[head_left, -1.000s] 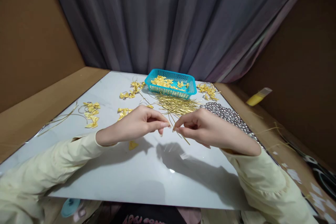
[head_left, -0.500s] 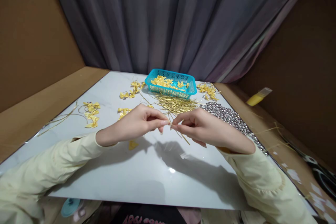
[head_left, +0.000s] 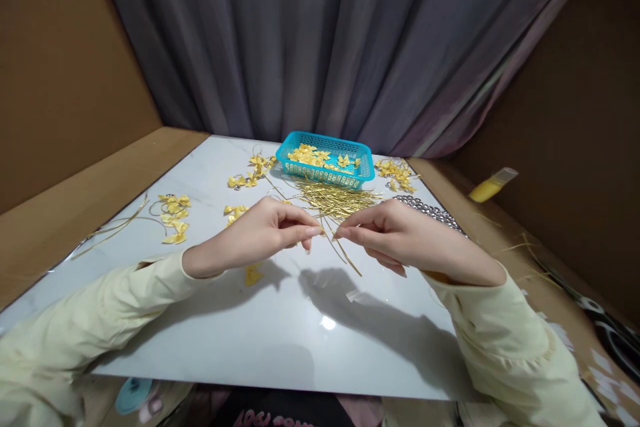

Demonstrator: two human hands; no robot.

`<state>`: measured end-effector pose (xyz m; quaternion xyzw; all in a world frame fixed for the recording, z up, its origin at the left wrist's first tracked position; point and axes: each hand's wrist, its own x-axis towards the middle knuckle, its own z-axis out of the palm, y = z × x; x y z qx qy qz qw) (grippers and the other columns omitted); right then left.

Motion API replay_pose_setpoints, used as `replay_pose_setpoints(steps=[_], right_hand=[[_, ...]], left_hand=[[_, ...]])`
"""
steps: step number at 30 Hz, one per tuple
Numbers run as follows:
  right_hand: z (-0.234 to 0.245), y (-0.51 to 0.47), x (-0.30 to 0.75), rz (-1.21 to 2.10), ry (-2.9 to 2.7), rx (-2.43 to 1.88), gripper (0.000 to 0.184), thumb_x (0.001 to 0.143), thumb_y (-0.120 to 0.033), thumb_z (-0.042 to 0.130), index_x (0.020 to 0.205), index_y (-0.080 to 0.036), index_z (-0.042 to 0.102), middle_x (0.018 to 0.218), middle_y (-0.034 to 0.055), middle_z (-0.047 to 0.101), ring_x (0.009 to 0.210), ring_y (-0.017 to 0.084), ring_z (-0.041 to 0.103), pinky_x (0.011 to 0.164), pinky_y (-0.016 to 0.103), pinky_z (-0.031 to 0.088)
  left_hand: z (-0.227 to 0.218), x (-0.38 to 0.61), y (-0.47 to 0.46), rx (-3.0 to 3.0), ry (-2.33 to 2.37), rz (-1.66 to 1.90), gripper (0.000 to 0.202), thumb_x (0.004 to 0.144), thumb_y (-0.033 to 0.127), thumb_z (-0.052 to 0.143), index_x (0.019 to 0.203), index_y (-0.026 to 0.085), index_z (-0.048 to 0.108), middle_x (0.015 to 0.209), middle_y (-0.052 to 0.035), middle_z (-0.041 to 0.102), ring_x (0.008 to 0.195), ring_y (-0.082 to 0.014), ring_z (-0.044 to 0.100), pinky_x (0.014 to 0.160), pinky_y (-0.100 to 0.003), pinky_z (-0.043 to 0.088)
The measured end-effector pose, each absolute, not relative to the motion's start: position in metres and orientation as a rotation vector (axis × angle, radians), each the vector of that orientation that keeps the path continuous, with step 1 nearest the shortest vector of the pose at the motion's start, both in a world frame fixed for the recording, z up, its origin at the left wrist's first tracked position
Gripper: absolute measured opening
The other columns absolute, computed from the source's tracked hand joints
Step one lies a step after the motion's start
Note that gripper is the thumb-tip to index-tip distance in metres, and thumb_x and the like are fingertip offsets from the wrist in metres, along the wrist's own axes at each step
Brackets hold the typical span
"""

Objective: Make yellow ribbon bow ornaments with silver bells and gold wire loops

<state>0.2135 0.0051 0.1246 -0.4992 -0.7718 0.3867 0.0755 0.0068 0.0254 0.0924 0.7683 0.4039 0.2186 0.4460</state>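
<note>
Over the middle of the white table, my left hand (head_left: pixel 277 233) has its thumb and forefinger pinched together. Facing it across a small gap, my right hand (head_left: pixel 385 230) is also closed in a pinch. Whatever lies in either set of fingertips is too small to make out. Thin gold strands (head_left: pixel 345 255) show between and below the hands; I cannot tell whether one is held. Just beyond the fingers lies a pile of gold strands (head_left: pixel 337 199). Yellow ribbon bows (head_left: pixel 236 213) lie behind my left hand, and another yellow bow (head_left: pixel 253 275) is below it.
A blue basket (head_left: pixel 325 177) holding yellow bows stands at the back. Bows with cords (head_left: pixel 175 219) lie at left, and more bows (head_left: pixel 397 173) at back right. Silver beads (head_left: pixel 425 208) spread behind my right hand. Black-handled scissors (head_left: pixel 607 330) lie far right, near paper scraps.
My right hand has shifted slightly to the right, widening the gap between the two pinches and covering more of the beads. My left hand has stayed almost still.
</note>
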Motion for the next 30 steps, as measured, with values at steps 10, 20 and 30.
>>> replay_pose_setpoints(steps=[10,20,30], right_hand=[[0.124,0.005,0.215,1.264,-2.287,-1.5,0.027,0.085,-0.029,0.049,0.095,-0.012,0.067,0.035,-0.0072,0.042,0.032,0.005,0.039,0.038,0.017,0.032],[0.107,0.02,0.217,1.665,-1.896,-1.311,0.026,0.085,-0.028,0.053,0.097,-0.008,0.066,0.036,-0.0106,0.032,0.031,0.003,0.027,0.033,0.017,0.024],[0.11,0.019,0.222,1.684,-1.849,-1.296,0.02,0.081,-0.02,0.057,0.09,-0.006,0.069,0.035,-0.0109,0.027,0.032,0.002,0.021,0.031,0.017,0.016]], left_hand=[[0.088,0.007,0.027,1.922,1.009,0.574,0.024,0.083,0.032,0.056,0.086,0.014,0.071,0.072,-0.0037,0.068,0.061,-0.0121,0.056,0.054,-0.022,0.039],[0.09,0.01,0.025,1.983,1.012,0.687,0.022,0.085,0.028,0.054,0.081,0.014,0.071,0.073,-0.002,0.068,0.062,-0.0113,0.055,0.055,-0.021,0.04],[0.089,0.01,0.025,2.023,1.014,0.737,0.019,0.084,0.024,0.055,0.081,0.014,0.071,0.068,-0.0007,0.068,0.055,-0.0093,0.052,0.049,-0.019,0.037]])
